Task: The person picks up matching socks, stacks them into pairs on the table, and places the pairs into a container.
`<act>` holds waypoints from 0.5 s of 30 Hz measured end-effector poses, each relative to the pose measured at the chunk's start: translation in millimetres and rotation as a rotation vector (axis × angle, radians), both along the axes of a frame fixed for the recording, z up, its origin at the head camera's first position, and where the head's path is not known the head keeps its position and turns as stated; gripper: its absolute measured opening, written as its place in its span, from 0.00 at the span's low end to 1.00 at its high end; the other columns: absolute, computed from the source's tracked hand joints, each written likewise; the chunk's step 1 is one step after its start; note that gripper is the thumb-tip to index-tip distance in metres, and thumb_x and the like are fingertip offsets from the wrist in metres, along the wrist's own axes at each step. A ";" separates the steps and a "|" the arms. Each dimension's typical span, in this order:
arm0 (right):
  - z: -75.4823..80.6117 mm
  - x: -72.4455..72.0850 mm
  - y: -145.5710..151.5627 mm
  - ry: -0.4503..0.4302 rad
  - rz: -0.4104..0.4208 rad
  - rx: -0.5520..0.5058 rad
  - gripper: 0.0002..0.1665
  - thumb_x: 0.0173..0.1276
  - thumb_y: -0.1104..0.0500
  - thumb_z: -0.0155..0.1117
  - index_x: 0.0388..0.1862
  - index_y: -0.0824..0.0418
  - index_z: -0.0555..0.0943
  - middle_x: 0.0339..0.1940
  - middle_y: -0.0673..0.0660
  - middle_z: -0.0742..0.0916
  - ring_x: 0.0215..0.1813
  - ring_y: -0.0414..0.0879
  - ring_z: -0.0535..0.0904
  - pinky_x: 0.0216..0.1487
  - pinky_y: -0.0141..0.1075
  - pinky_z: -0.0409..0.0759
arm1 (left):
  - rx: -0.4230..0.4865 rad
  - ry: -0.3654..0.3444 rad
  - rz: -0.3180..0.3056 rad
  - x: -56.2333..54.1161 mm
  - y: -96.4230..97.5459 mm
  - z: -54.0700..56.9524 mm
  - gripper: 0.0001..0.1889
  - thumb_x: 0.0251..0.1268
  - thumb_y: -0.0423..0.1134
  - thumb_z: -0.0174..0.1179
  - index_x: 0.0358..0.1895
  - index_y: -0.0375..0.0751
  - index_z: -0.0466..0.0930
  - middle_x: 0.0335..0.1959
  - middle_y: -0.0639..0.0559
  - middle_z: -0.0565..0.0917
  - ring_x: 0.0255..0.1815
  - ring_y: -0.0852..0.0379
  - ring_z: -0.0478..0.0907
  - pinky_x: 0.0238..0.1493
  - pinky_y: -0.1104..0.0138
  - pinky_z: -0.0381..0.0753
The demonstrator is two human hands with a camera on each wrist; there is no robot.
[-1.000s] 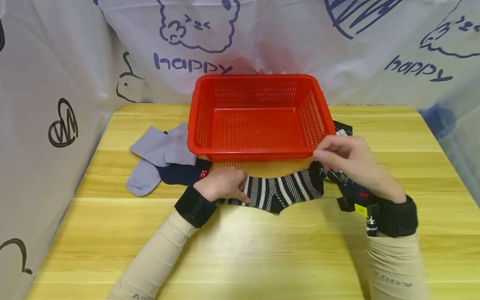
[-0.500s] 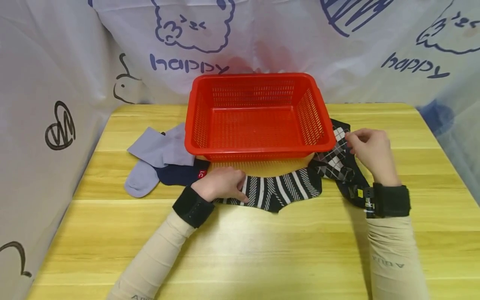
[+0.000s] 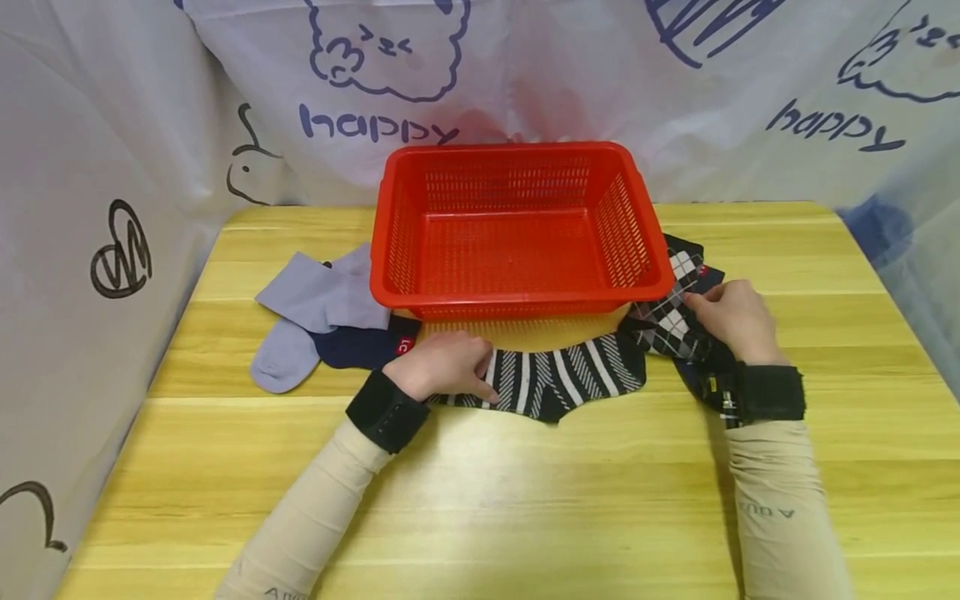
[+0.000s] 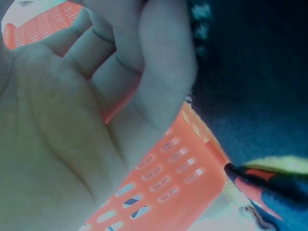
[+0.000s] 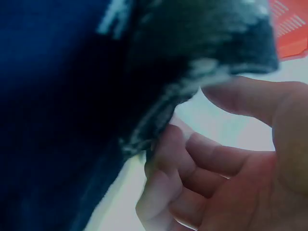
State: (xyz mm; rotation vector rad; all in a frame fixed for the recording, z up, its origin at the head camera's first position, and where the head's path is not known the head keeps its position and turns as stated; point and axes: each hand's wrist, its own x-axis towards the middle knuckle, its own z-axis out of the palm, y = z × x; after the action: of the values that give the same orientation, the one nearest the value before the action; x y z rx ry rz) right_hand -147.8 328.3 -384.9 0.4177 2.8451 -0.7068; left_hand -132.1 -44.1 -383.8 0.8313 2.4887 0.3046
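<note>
A black-and-white striped sock (image 3: pixel 570 379) lies flat in front of the red basket. My left hand (image 3: pixel 442 364) rests on its left part, fingers loosely bent, as the left wrist view (image 4: pixel 96 96) also shows. To the right, an argyle sock (image 3: pixel 671 321) in black, white and grey lies over a dark navy sock (image 3: pixel 708 387). My right hand (image 3: pixel 738 321) pinches the argyle sock's right edge. In the right wrist view the thumb (image 5: pixel 240 98) and bent fingers (image 5: pixel 166 166) meet that sock's edge; the fingertips are partly hidden by the cloth.
The red plastic basket (image 3: pixel 517 298) stands at the back middle of the wooden table (image 3: pixel 480 508), with no socks visible inside. At left, grey-lavender socks (image 3: pixel 300 292) overlap a navy sock (image 3: pixel 352 346) with a red label. White printed cloth (image 3: pixel 525 75) hangs behind.
My right hand has moved from the basket's front right corner to the right, then down onto the argyle sock's edge. My left hand stays on the striped sock.
</note>
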 end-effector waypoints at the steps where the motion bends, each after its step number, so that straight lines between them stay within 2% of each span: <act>1: -1.7 -0.5 0.9 0.003 0.000 -0.008 0.27 0.72 0.47 0.56 0.39 0.73 0.82 0.25 0.60 0.80 0.30 0.53 0.74 0.25 0.36 0.67 | 0.000 0.002 0.000 0.1 0.1 0.0 0.19 0.52 0.53 0.73 0.24 0.47 0.72 0.20 0.57 0.71 0.24 0.59 0.70 0.27 0.70 0.62; 6: -6.9 -2.4 3.2 0.023 -0.003 -0.040 0.27 0.71 0.47 0.57 0.35 0.73 0.83 0.20 0.55 0.79 0.26 0.50 0.73 0.25 0.37 0.66 | -0.006 0.001 0.003 0.7 0.6 1.4 0.19 0.52 0.53 0.73 0.25 0.48 0.72 0.20 0.57 0.71 0.24 0.58 0.71 0.27 0.70 0.62; 8: -7.3 -2.4 3.4 0.022 -0.007 -0.042 0.28 0.70 0.45 0.58 0.29 0.72 0.82 0.16 0.52 0.77 0.23 0.48 0.72 0.24 0.37 0.64 | -0.008 -0.001 0.004 0.8 0.9 2.2 0.19 0.52 0.53 0.73 0.25 0.48 0.72 0.21 0.57 0.71 0.25 0.58 0.71 0.28 0.70 0.63; 12: -7.4 -1.9 3.6 -0.003 0.006 -0.024 0.32 0.68 0.40 0.60 0.11 0.60 0.72 0.10 0.47 0.68 0.16 0.45 0.65 0.21 0.36 0.59 | -0.013 -0.003 0.006 0.8 1.0 2.8 0.19 0.52 0.53 0.73 0.25 0.48 0.72 0.21 0.57 0.72 0.25 0.58 0.72 0.28 0.69 0.63; 15: -7.7 -1.5 4.1 -0.023 0.036 -0.025 0.33 0.67 0.39 0.60 0.08 0.54 0.66 0.09 0.46 0.65 0.15 0.44 0.63 0.21 0.36 0.57 | -0.014 -0.005 0.007 0.5 1.1 2.1 0.19 0.52 0.53 0.73 0.25 0.48 0.72 0.21 0.57 0.71 0.25 0.58 0.72 0.28 0.69 0.63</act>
State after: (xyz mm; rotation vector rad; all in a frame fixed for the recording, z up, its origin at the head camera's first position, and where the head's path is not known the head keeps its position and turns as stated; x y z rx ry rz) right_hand -149.3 332.4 -392.6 0.3675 2.8119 -0.7248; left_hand -131.5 -42.9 -381.7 0.8160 2.4869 0.2906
